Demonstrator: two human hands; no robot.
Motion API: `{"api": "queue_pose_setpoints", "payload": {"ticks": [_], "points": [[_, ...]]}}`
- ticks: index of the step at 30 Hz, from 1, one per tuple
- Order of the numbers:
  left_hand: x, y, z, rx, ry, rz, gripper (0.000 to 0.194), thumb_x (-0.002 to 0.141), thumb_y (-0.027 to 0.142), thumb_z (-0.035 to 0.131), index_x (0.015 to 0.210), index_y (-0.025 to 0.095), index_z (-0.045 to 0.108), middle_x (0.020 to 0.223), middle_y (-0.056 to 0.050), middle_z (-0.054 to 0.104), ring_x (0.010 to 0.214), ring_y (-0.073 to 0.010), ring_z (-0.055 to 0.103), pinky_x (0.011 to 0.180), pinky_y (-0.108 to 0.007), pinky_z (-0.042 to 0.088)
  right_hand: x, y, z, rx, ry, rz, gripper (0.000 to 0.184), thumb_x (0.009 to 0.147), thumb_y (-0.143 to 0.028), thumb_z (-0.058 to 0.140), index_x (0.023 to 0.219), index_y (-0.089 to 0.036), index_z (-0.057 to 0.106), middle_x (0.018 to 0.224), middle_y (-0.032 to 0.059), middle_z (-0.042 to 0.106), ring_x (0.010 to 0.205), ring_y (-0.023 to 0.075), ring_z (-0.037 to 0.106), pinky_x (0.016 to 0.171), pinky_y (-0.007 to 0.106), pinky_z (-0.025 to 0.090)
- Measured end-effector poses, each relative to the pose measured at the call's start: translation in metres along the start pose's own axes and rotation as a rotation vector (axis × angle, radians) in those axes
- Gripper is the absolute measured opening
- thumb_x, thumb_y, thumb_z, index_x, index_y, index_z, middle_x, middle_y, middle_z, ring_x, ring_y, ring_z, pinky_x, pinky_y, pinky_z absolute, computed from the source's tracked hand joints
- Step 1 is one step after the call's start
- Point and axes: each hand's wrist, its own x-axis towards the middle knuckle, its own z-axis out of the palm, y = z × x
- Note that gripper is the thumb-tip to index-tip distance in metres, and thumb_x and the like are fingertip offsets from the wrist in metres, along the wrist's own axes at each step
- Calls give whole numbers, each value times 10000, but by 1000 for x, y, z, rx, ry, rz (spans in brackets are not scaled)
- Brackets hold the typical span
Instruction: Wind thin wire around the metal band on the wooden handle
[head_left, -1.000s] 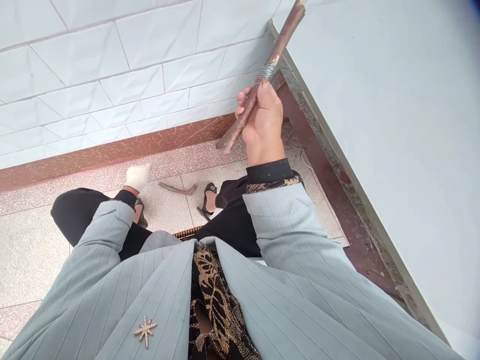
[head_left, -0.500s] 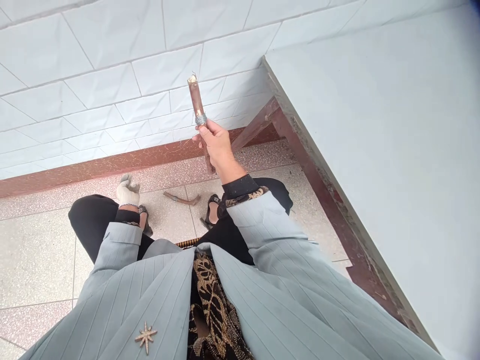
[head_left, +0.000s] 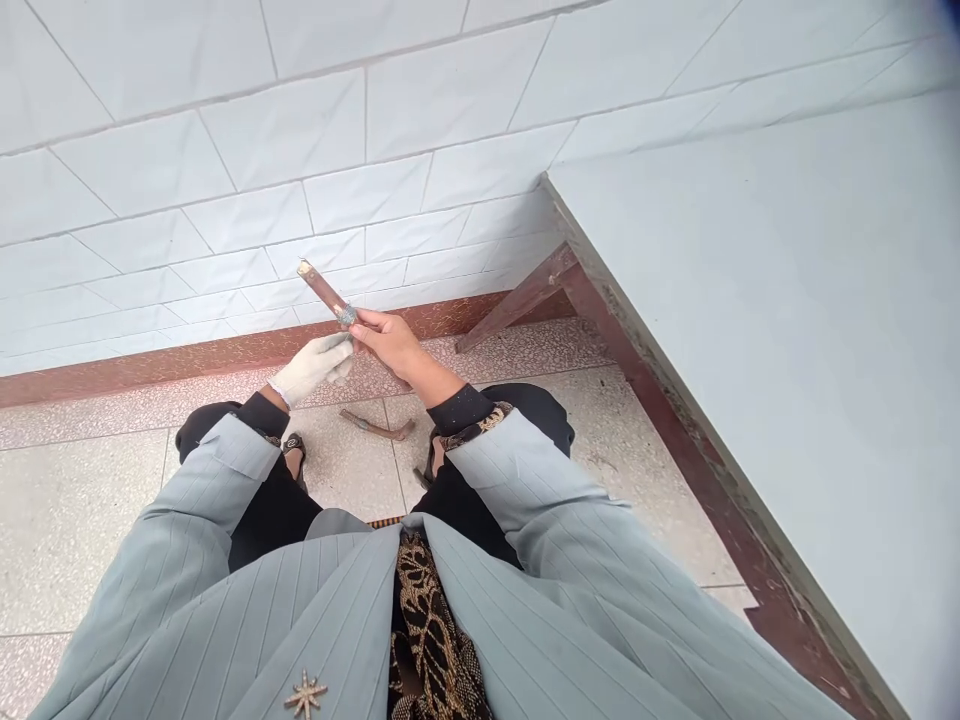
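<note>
A brown wooden stick [head_left: 320, 287] with a pale cut end points up and to the left in front of me. Grey wire [head_left: 346, 315] is wound in a tight band around it. Just below that band, my bare right hand [head_left: 388, 344] grips the stick, thumb on top. My left hand [head_left: 311, 370], in a white knitted glove, meets it under the wire with fingers closed. What those fingers pinch is hidden, and so is the stick's lower end.
On the floor between my feet lies a second, bent stick [head_left: 377, 426] with a band around it. A white-topped table [head_left: 765, 330] with a reddish-brown frame [head_left: 675, 430] fills the right side. Ahead rises a white tiled wall [head_left: 292, 130].
My right hand has lowered and shifted left with the stick, which now leans more to the left. My gloved left hand has come up from my knee to meet it.
</note>
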Motion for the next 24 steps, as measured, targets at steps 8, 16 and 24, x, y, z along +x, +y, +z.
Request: {"api": "queue_pose_setpoints", "payload": {"ticks": [8, 16, 24], "points": [[-15, -23, -15, 333, 174, 27, 329, 1060, 403, 548, 1217, 183, 736, 710, 5, 582, 613, -148, 513, 629, -280, 403, 1, -16, -13, 402, -288, 310, 142, 1015, -260, 717, 979, -131, 670, 808, 30, 641, 561, 78, 469, 474, 179, 394], [-11, -43, -16, 1019, 210, -207, 206, 1028, 217, 586, 1015, 169, 786, 953, -133, 792, 983, -327, 763, 858, -373, 517, 4, -4, 9, 369, -650, 356, 282, 1028, -390, 698, 963, -120, 649, 721, 9, 570, 508, 77, 396, 447, 190, 332], [-23, -33, -12, 1012, -39, -63, 316, 1094, 327, 510, 1285, 256, 751, 1179, -71, 831, 1048, -270, 777, 889, -332, 536, 5, -28, -36, -1058, -78, 128, 195, 1059, -212, 628, 958, -106, 757, 919, 134, 734, 829, 211, 666, 752, 294, 472]]}}
